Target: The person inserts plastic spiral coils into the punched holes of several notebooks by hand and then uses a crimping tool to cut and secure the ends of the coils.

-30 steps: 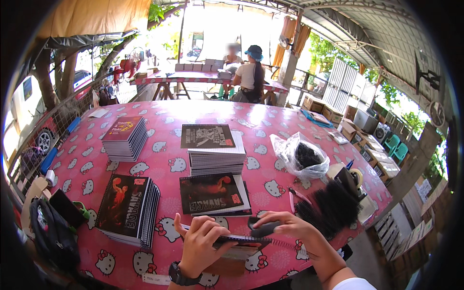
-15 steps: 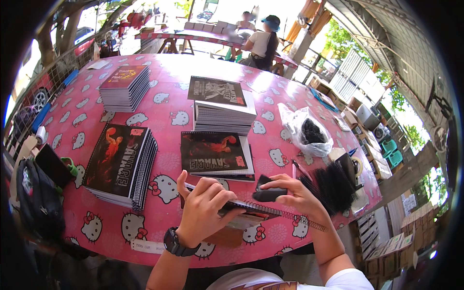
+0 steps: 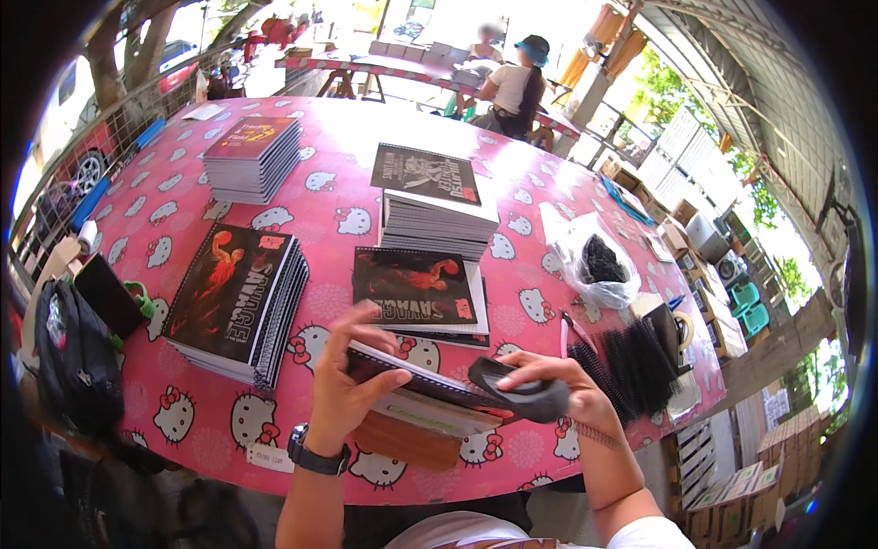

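Observation:
A spiral-bound notebook (image 3: 430,382) stands tilted in front of me, its edge upward. My left hand (image 3: 343,389), slightly blurred, grips its left end, thumb on the near side and fingers behind. In my right hand (image 3: 560,377) is a dark, soft-looking black pad (image 3: 523,392), held against the right end of the notebook's bound edge. A loose end of black spiral coil (image 3: 594,434) sticks out by my right wrist. Below the notebook lies a brown wooden block (image 3: 402,441). Part of the notebook's right end is hidden behind the pad and hand.
Notebook stacks stand at the left (image 3: 233,297), the middle (image 3: 416,288) and farther back (image 3: 437,215). A red-covered stack (image 3: 251,160) is far left. At right lie black coils (image 3: 631,366), a pink pen (image 3: 578,331) and a plastic bag (image 3: 594,261). Two people sit beyond.
My right hand has moved the black pad down onto the notebook's right end. My left hand has shifted left and its fingers have lifted. The view has turned slightly.

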Tool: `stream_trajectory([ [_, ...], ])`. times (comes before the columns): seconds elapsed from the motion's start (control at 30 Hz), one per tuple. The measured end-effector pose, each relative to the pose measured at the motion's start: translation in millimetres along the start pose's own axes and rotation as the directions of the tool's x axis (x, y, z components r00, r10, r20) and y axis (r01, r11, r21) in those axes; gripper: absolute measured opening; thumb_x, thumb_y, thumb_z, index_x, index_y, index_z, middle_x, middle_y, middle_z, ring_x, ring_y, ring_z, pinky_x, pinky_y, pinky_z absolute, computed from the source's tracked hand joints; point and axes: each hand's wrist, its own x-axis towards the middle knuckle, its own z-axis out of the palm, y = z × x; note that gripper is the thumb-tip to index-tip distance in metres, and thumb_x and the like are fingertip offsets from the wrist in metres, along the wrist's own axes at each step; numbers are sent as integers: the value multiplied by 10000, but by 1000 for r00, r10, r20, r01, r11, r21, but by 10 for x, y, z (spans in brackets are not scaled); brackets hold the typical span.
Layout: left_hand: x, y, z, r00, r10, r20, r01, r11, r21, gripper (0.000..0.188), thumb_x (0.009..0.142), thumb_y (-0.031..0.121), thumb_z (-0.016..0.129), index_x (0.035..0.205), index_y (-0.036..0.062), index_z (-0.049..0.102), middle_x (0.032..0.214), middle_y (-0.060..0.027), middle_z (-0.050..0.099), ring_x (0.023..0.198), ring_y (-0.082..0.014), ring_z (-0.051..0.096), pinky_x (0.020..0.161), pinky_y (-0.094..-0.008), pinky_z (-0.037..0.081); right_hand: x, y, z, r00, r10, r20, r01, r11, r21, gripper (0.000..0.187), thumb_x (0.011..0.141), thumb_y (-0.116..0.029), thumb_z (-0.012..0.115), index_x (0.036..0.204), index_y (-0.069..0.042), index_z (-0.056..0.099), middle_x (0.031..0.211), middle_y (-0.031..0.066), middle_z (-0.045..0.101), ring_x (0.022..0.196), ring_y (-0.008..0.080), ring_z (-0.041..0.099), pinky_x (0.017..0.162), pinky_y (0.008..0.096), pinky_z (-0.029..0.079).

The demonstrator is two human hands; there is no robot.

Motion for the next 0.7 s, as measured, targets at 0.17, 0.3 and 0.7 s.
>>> stream_trajectory([
  [0.17, -31, -62, 57, 997, -38, -64, 44, 995, 93, 472, 661, 56, 802, 1068, 39, 562, 828, -13, 571, 738, -60, 518, 667, -198, 438, 19, -59, -84, 994, 19, -109, -30, 994, -107, 727, 653, -564, 697, 1110, -2, 631, 1175, 198, 545, 1143, 308, 462, 989, 420, 312],
  [0.3, -53, 29, 223, 971, 37, -236, 5, 985, 172, 462, 692, 118, 787, 1088, 33, 565, 940, -57, 578, 879, -131, 536, 781, -272, 436, -80, -357, -148, 948, -294, -123, 85, 603, -793, 707, 526, -416, 798, 1144, -115, 633, 1211, 199, 489, 1077, 332, 481, 949, 418, 339],
  [0.7, -156, 45, 255, 907, 365, 212, -386, 514, 766, 275, 671, 356, 743, 897, 241, 636, 1186, 28, 530, 1213, -272, 369, 1038, -482, 86, -88, -426, -105, 995, -94, 22, 92, 845, -526, 687, 606, -507, 733, 1088, -25, 654, 1146, 211, 551, 1026, 302, 499, 919, 386, 364],
])
